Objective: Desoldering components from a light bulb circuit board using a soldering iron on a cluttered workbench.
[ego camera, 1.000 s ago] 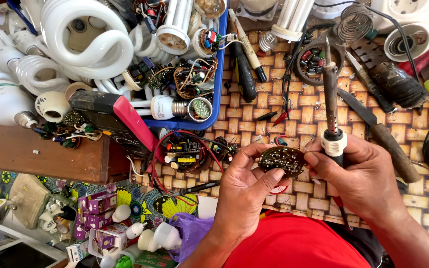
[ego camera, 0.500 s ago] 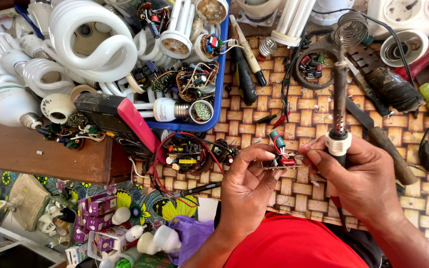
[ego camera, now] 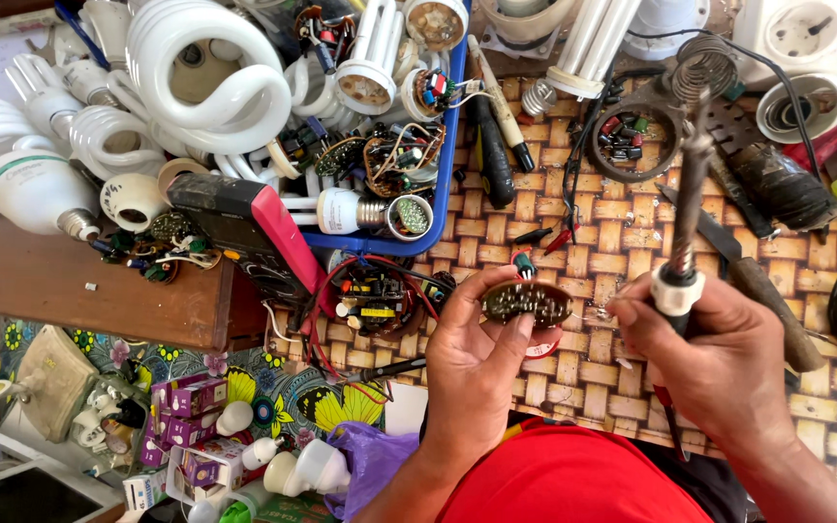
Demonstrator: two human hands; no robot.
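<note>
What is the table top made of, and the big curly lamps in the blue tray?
The table top looks like woven strips of bamboo or cane: tan, matte, in a checker weave. The curly lamps look like white frosted glass tubes, smooth and slightly shiny. The blue tray seems glossy plastic.

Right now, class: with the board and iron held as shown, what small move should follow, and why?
Probably swing the soldering iron tip down to the round circuit board. The left hand holds the board solder side up, while the right hand holds the iron pointing away from it.
</note>
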